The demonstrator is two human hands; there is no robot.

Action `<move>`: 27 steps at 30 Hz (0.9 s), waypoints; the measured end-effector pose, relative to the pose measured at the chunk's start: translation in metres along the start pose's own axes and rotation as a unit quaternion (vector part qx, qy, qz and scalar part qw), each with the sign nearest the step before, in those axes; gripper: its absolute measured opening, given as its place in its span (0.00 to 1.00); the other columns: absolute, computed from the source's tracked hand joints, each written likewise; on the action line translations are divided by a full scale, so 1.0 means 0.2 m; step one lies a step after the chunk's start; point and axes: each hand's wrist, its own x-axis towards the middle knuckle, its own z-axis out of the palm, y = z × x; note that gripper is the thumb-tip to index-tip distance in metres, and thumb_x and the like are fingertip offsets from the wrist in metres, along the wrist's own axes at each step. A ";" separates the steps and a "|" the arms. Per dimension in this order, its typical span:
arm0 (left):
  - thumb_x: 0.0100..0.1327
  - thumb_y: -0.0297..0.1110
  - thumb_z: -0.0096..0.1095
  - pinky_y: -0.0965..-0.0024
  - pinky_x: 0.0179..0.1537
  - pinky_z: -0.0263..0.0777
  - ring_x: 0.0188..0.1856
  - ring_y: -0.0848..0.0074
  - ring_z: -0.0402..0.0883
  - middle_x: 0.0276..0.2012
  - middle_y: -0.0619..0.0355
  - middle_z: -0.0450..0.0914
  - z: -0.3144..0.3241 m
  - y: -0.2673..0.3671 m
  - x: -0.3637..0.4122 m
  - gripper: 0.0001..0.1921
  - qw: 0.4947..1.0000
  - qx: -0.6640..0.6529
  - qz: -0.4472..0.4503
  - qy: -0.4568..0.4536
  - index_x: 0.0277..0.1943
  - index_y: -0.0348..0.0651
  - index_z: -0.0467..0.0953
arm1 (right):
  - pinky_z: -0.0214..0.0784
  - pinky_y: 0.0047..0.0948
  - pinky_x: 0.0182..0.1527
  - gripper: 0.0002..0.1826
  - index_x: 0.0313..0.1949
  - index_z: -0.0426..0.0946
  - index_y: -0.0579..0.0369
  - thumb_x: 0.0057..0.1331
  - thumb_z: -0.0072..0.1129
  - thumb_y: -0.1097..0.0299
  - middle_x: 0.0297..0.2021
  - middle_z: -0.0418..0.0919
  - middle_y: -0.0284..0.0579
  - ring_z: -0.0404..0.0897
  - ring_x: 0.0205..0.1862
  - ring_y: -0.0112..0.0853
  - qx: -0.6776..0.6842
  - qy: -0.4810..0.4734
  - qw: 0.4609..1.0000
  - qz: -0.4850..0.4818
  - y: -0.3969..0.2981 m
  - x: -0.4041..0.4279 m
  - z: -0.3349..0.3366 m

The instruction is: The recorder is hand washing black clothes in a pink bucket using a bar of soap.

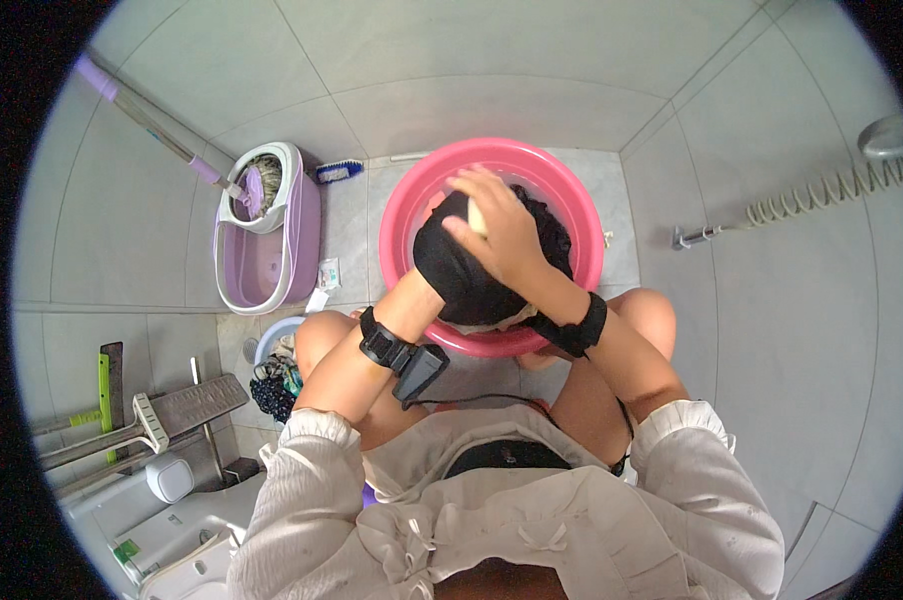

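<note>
In front of me stands a pink plastic basin with a heap of wet black fabric in it. My left hand goes under or into a black cloth over the basin; only the wrist end shows, and its fingers are hidden. Above that cloth, my right hand grips a pale yellow bar, apparently soap, between thumb and fingers. The bar is close to the cloth, though contact is hard to make out. A light-coloured edge of fabric shows by the near rim.
A purple mop bucket with a mop stands to the left. Beside it are a blue scrub brush and a small packet. A blue basin of clothes sits by my left knee. A coiled shower hose hangs at right.
</note>
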 end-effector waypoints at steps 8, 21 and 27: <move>0.59 0.41 0.46 0.66 0.58 0.54 0.55 0.68 0.62 0.54 0.52 0.62 0.25 0.54 0.08 0.23 0.688 0.695 -0.125 -0.166 0.55 0.40 0.58 | 0.59 0.42 0.51 0.19 0.42 0.70 0.54 0.54 0.54 0.56 0.45 0.70 0.51 0.66 0.53 0.45 0.024 0.013 0.988 0.152 0.15 0.05 -0.05; 0.55 0.40 0.50 0.63 0.49 0.62 0.46 0.62 0.69 0.40 0.49 0.72 0.09 0.31 0.11 0.16 0.741 0.669 0.023 -0.053 0.44 0.41 0.68 | 0.63 0.38 0.46 0.17 0.43 0.68 0.56 0.58 0.50 0.60 0.42 0.71 0.53 0.71 0.46 0.45 -0.011 0.089 0.984 0.155 0.13 -0.02 -0.02; 0.62 0.39 0.38 0.68 0.59 0.52 0.56 0.67 0.61 0.52 0.51 0.64 -0.10 -0.06 0.02 0.19 0.987 0.160 0.013 0.024 0.54 0.41 0.60 | 0.55 0.38 0.56 0.20 0.44 0.70 0.56 0.51 0.57 0.65 0.52 0.66 0.49 0.63 0.56 0.42 0.003 -0.026 0.995 -0.094 -0.03 -0.03 -0.04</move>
